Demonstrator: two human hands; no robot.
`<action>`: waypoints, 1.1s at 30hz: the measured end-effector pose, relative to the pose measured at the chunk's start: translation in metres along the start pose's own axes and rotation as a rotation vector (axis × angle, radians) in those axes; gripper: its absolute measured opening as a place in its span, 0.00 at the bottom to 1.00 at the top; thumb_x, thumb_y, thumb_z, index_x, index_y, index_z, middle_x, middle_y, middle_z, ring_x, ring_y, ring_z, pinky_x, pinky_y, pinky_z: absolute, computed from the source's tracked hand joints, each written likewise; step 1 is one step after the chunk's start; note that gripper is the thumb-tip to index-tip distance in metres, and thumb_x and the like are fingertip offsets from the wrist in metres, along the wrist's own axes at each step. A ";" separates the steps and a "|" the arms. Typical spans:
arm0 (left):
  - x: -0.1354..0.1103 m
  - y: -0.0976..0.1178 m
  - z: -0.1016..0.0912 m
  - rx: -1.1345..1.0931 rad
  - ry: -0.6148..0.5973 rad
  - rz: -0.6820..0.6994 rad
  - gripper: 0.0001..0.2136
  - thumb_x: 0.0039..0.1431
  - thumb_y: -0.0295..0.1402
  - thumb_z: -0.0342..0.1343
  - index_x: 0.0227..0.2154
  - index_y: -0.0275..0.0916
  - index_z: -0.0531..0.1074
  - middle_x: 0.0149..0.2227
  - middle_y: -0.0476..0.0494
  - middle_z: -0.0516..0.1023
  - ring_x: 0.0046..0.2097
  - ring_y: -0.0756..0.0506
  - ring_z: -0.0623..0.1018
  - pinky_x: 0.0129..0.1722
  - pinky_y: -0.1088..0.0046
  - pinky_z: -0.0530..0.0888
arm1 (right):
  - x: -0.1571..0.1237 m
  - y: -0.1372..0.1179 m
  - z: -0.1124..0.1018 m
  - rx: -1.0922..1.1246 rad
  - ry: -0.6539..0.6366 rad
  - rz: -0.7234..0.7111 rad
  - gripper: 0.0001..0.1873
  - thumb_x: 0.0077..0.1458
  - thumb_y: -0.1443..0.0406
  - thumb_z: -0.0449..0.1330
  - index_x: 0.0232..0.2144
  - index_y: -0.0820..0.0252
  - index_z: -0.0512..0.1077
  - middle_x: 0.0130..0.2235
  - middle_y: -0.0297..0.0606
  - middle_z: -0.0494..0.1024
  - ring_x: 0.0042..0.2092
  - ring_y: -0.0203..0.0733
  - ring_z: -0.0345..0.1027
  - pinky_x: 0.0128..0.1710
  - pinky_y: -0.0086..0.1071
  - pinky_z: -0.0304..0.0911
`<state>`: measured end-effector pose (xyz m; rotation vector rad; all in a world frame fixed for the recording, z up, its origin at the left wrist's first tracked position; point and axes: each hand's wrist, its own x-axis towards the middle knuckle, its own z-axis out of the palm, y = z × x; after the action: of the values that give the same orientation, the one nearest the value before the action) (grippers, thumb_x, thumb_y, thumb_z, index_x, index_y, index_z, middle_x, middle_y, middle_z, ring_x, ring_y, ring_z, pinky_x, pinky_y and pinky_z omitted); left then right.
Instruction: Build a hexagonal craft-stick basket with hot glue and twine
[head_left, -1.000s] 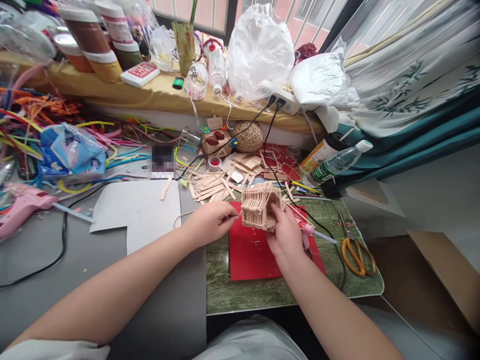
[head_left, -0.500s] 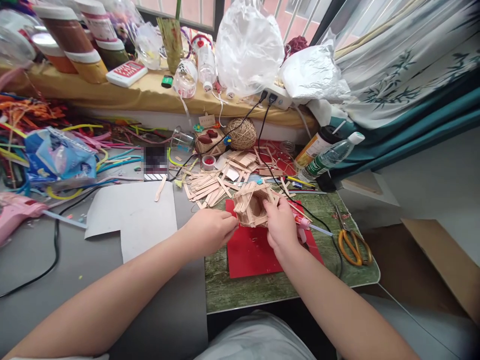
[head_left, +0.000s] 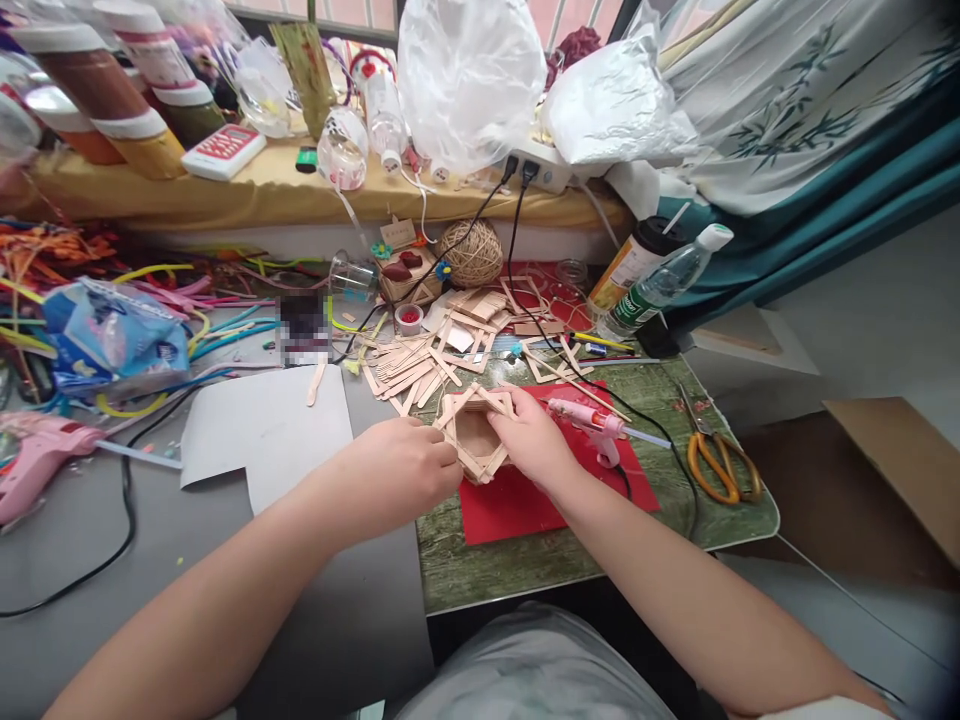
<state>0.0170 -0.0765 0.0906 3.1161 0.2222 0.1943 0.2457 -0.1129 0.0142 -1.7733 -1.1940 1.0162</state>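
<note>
— What do our hands hold?
— Our right hand [head_left: 534, 432] grips the stick box [head_left: 476, 440] near the red sheet's [head_left: 510, 512] left edge. Our left hand [head_left: 401, 465] curls at its left side; we cannot tell whether it grips.
— And beyond?
— We see the pink glue gun [head_left: 592, 419] on the sheet, loose sticks [head_left: 412, 362] behind, scissors [head_left: 721, 467] rightward on the surface [head_left: 491, 582].

Pale tan stick box [head_left: 478, 436], bright red sheet [head_left: 517, 512] — pink glue guns [head_left: 594, 420] — white curtain [head_left: 757, 70], leafy dark-green pattern.
</note>
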 end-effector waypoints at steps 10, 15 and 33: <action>-0.002 -0.019 0.003 -0.102 0.038 0.007 0.09 0.71 0.25 0.55 0.34 0.40 0.75 0.36 0.46 0.80 0.39 0.45 0.75 0.38 0.66 0.68 | 0.010 -0.011 -0.002 -0.317 -0.173 -0.143 0.16 0.60 0.72 0.56 0.49 0.54 0.74 0.52 0.41 0.80 0.54 0.49 0.74 0.54 0.40 0.69; -0.001 -0.034 0.012 -0.309 0.124 -0.044 0.10 0.73 0.34 0.56 0.35 0.40 0.78 0.53 0.38 0.80 0.50 0.42 0.78 0.49 0.64 0.74 | 0.009 -0.015 -0.005 -0.333 -0.199 -0.135 0.16 0.63 0.71 0.56 0.51 0.54 0.74 0.54 0.42 0.79 0.56 0.50 0.73 0.55 0.41 0.70; -0.003 -0.038 0.023 -0.620 0.033 -0.250 0.07 0.68 0.35 0.61 0.38 0.44 0.84 0.69 0.39 0.70 0.64 0.39 0.77 0.59 0.65 0.77 | -0.047 -0.007 -0.021 -0.444 -0.186 -0.946 0.14 0.68 0.66 0.64 0.54 0.50 0.76 0.52 0.42 0.82 0.56 0.51 0.75 0.60 0.50 0.69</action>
<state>0.0115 -0.0396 0.0669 2.4474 0.4493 0.2521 0.2504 -0.1591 0.0385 -1.1373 -2.1943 0.3558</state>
